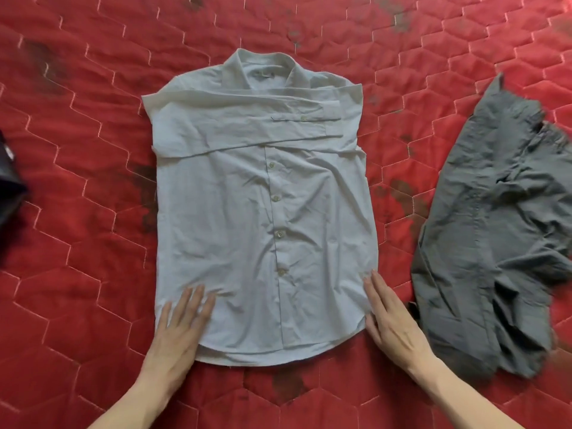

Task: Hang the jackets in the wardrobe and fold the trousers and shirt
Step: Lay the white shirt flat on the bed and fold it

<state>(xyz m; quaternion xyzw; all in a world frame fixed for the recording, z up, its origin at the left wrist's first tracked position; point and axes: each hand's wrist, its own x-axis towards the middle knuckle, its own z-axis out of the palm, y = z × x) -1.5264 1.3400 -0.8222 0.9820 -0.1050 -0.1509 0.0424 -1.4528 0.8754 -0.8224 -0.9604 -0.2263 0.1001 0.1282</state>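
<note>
Both bare forearms come in from the near edge, one on each side of the pale shirt [263, 218]. Lying flat on the near left corner of the shirt, the left hand [181, 326] has its fingers straight and spread, gripping nothing. At the near right side, the right hand [391, 323] is flat too, fingers together and extended along the shirt's right edge, with nothing held.

Face up in the middle of the red quilted bedspread [77, 274], the shirt has its button placket running near to far and its rounded hem nearest. Farther up, the sleeves are folded across the chest, one cuff reaching the right side, and the collar lies at the far end.

Right of the shirt and apart from it, the grey trousers [489, 230] lie crumpled. A dark garment [7, 187] shows at the left edge.
</note>
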